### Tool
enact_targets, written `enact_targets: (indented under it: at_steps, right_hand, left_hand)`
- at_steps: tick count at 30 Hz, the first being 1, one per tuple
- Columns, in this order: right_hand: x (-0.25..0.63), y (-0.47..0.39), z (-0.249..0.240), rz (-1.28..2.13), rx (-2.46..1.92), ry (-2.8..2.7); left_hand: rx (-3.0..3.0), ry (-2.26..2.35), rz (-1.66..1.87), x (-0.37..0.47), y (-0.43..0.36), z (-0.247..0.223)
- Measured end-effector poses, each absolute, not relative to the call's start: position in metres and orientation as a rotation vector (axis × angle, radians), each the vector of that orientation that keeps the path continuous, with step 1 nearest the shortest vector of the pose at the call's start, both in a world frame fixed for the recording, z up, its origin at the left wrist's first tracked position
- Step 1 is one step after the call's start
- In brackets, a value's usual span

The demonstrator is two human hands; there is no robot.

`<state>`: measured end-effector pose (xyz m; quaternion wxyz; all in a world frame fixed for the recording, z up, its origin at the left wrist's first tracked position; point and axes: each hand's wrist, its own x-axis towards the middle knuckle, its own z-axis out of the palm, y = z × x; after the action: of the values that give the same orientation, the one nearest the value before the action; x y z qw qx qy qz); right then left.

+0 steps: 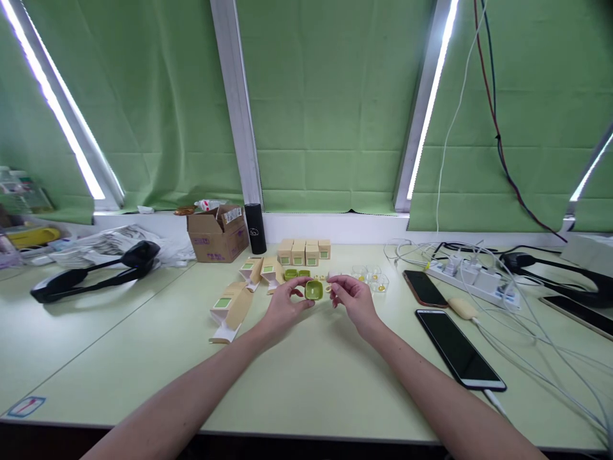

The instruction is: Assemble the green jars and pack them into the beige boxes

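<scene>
Between thumb and fingers, my left hand (285, 305) holds a small square green dish (313, 290), its hollow side toward me. Close to its right edge, my right hand (353, 303) pinches a small pale round piece (328, 289), too small to name. Just behind the left hand stand more green dishes (290, 274). Beyond the right hand are several small clear cups (380, 283) with yellow bits in them. Opened cardboard boxes (232, 306) with green labels lie left of my left hand. Several closed small boxes (299, 253) stand in a group behind.
A larger cardboard carton (218, 235) and a black tumbler (255, 229) stand at the back left. On the right lie phones (460, 348), a power strip (472, 281) and loose white cables. Black head straps (96, 271) rest on the left, near white cloth-like bundles (117, 246).
</scene>
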<state>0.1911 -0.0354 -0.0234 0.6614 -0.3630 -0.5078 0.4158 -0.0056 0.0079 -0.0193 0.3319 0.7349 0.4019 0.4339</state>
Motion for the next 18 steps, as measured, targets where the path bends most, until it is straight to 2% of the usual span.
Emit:
enact_targets:
  at_steps: [5,18]
  right_hand:
    - [0.188,-0.037,-0.026,0.802,-0.851,-1.256]
    - [0.188,-0.047,-0.03,-0.193,-0.924,-1.819]
  left_hand:
    - [1.945,1.049,1.134,-0.006,0.006,-0.02]
    - [2.171,0.882,1.221,-0.005,-0.002,-0.023]
